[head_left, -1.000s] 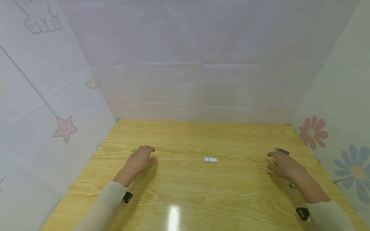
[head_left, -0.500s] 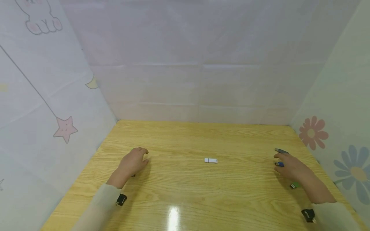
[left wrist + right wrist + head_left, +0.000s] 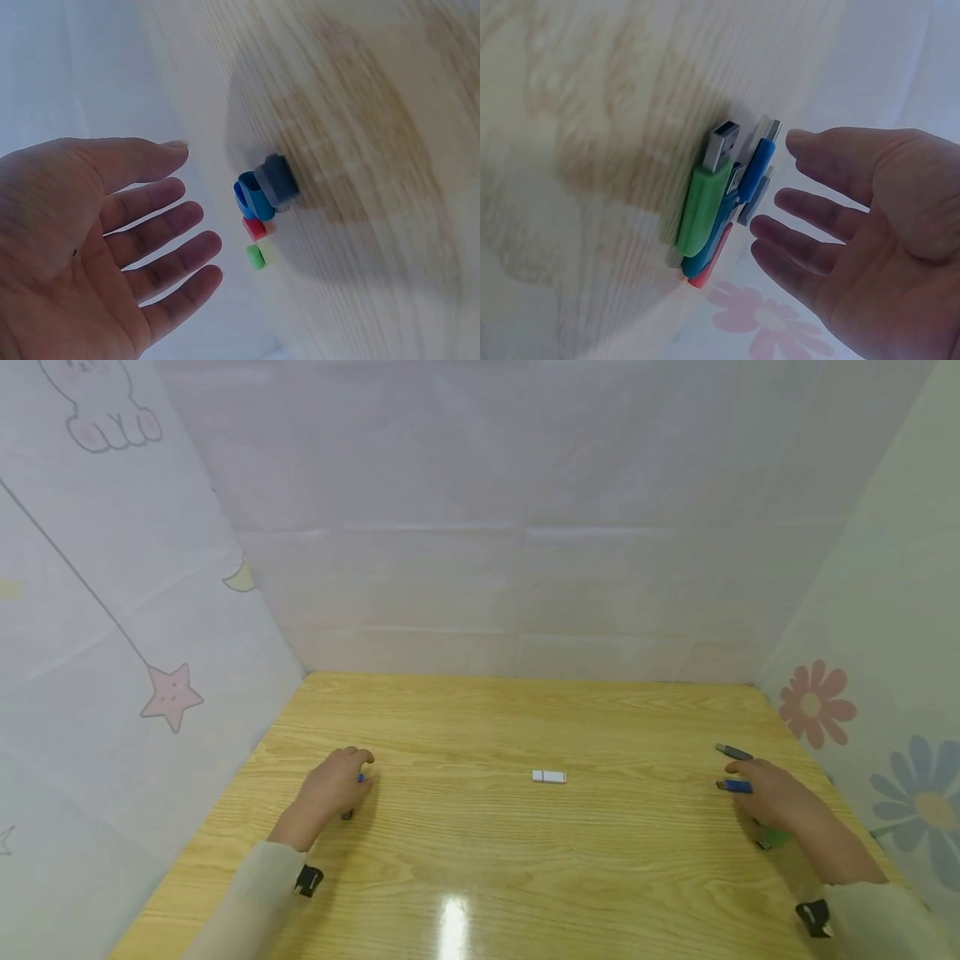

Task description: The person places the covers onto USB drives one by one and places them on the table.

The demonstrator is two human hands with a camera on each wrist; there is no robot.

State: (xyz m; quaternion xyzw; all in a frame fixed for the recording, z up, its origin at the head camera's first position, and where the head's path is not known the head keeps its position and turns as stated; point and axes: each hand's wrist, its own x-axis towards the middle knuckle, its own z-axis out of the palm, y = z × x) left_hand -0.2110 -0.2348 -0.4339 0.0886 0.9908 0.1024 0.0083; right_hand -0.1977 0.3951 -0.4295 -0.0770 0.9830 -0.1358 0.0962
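Observation:
In the head view a white USB stick (image 3: 549, 777) lies on the table, between the two hands. My left hand (image 3: 330, 789) is over the left side, its fingers loosely extended and holding nothing. Small caps lie past its fingertips in the left wrist view: a dark one (image 3: 277, 180), blue ones (image 3: 257, 196), a red one (image 3: 254, 229) and a green one (image 3: 256, 256). At the right, my right hand (image 3: 772, 797) hovers with relaxed fingers and holds nothing. Near it lie uncapped USB sticks: green (image 3: 703, 210), blue (image 3: 757, 169), teal (image 3: 697, 264), red (image 3: 714, 262) and grey (image 3: 732, 752).
The wooden table (image 3: 480, 860) meets a pale cloth backdrop (image 3: 517, 527) at the back and both sides. Cloth on the right carries printed flowers (image 3: 813, 703). A black wrist device (image 3: 308, 881) sits at the left cuff, another (image 3: 813, 917) at the right.
My left hand has moved left and slightly nearer; the right hand has moved right. More of the blue and green sticks shows beside the right hand. The white USB stick has stayed in place.

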